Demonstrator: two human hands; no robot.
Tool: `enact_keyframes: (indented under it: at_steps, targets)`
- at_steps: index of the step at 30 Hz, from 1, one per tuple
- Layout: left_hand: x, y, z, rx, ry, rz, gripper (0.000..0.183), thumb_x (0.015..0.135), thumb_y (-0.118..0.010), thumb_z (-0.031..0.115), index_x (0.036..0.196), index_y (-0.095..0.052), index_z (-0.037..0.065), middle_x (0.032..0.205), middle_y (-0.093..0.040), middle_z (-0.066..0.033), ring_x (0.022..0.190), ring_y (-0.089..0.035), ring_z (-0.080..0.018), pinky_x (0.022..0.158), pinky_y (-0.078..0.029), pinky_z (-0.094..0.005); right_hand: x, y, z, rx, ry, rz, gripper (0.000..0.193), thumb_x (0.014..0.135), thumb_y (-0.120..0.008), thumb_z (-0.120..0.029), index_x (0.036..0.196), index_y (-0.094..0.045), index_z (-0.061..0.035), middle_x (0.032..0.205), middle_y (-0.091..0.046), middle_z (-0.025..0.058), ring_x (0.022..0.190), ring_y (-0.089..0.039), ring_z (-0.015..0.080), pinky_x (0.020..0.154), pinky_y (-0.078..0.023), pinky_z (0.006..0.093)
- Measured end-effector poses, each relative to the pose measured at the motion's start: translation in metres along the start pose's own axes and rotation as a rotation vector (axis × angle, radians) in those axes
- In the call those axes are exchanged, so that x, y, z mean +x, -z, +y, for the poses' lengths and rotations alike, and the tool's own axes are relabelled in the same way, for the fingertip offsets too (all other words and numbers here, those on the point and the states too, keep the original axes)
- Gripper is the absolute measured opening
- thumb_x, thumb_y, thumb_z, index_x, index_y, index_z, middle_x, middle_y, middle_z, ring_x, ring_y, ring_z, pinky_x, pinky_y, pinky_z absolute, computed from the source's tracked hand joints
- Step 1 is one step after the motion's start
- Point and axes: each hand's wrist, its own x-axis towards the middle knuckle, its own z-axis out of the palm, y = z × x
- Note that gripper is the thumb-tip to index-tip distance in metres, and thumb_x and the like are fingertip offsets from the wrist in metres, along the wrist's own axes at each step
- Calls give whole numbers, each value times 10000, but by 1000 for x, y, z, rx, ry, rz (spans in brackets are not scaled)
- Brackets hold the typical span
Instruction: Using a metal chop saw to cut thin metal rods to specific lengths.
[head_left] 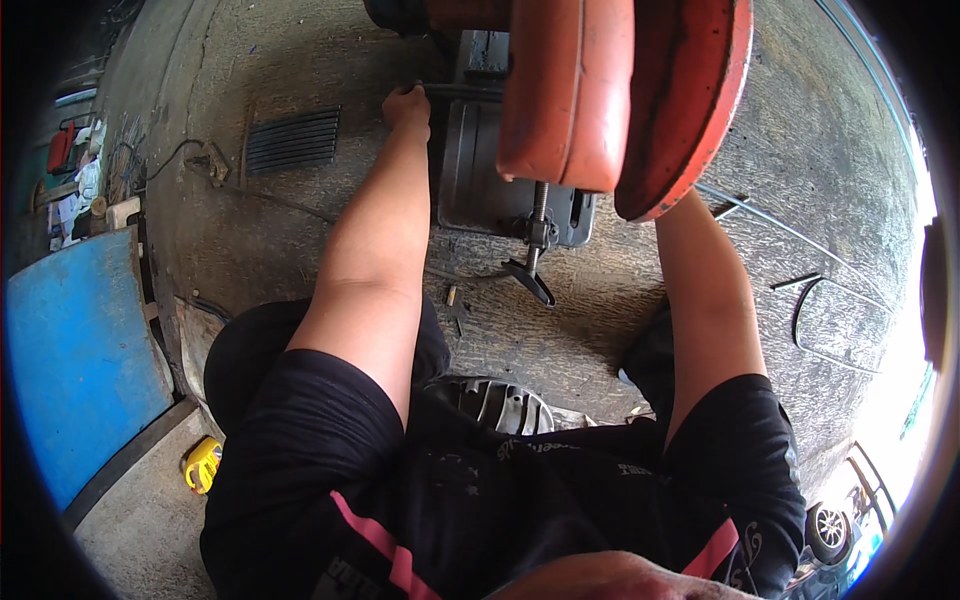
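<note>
A cut-off saw stands in front of me, with an orange motor housing (565,95) and a red round blade guard (690,110) above its grey base (470,165). My left hand (405,108) is closed around the end of a dark metal bar (462,92), which runs rightward across the base and behind the housing. My right forearm (708,280) reaches up behind the blade guard, which hides that hand and whatever it touches. Toward me from the base juts the clamp screw, with its black handle (530,282).
Several short dark bars (293,140) lie side by side on the floor at the left. A cable (285,202) crosses nearby. Long thin rods (800,245) and a bent bar (798,325) lie at the right. A blue panel (85,360) and yellow tape measure (203,465) are lower left.
</note>
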Motion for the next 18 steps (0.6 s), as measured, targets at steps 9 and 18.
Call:
enact_keyframes:
  at_steps: [9,18]
  targets:
    - [8,-3,-6,83,-56,-5,263,791,-659,141,1032,-665,36,1017,-662,-151,954,-633,-258,831,-469,-339,-3,36,-32,-265,-177,250,398,887,-485,-468,828,-588,-88,716,-615,105,544,-560,171,459,-461,326]
    - [23,-14,-14,24,33,-34,263,805,-654,153,1037,-661,28,995,-665,-145,931,-642,-248,808,-489,-339,-135,-88,-207,-903,783,368,244,859,-555,-283,902,-597,-46,751,-517,70,686,-461,172,636,-385,307]
